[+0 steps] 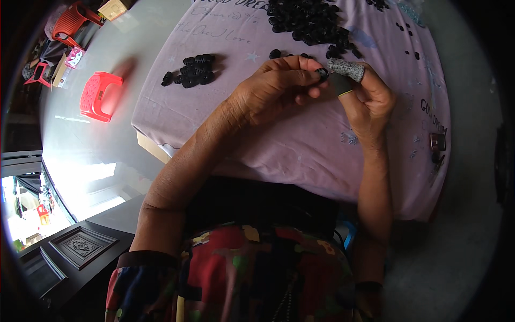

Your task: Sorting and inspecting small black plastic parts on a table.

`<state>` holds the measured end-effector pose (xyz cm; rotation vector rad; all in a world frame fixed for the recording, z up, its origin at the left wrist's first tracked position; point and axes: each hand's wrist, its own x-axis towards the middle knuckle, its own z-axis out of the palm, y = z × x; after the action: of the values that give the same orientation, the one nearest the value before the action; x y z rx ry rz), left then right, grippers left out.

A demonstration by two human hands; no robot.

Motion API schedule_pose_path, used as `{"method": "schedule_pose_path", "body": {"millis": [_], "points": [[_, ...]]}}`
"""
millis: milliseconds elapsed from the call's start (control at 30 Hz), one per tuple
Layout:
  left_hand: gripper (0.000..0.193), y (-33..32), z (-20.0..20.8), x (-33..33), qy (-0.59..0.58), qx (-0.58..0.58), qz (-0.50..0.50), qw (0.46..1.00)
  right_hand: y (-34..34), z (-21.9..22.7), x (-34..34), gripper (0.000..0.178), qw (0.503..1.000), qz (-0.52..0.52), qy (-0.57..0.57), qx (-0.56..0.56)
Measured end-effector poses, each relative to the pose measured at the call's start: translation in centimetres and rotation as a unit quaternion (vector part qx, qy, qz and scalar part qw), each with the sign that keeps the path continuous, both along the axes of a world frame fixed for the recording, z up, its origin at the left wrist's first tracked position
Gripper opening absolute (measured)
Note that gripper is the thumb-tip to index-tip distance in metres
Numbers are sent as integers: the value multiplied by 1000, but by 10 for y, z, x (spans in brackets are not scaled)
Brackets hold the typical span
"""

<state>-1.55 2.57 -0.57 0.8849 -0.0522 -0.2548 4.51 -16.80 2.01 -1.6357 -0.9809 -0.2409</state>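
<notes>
My left hand [273, 88] pinches a small black ridged piece [322, 74] between thumb and fingertips, above the pink cloth. Close on its right is my right hand [367, 99], with a speckled grey knit sleeve [346, 68] on one finger and a dark cover with a yellow edge [341, 85] on the thumb. The right thumb and finger are drawn together beside the piece; what lies between them, if anything, is hidden. A small group of similar black ridged pieces [194, 71] lies on the cloth left of my hands. Beyond them spreads a big heap of black pieces [308, 24].
The pink printed cloth [279, 155] covers the table. A few loose black bits [410, 53] and a clear plastic bag [412, 12] lie at far right; a small dark rectangular object [438, 141] sits near the right edge. A red stool [99, 96] stands on the floor at left.
</notes>
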Motion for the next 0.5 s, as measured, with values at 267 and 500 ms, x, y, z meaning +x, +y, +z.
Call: {"method": "schedule_pose_path", "body": {"millis": [267, 500], "points": [[23, 5, 0, 1, -23, -14, 11, 1000, 3, 0, 3, 18, 993, -52, -94, -42], [16, 26, -6, 7, 5, -98, 73, 992, 4, -24, 28, 15, 970, -125, -83, -191]]}}
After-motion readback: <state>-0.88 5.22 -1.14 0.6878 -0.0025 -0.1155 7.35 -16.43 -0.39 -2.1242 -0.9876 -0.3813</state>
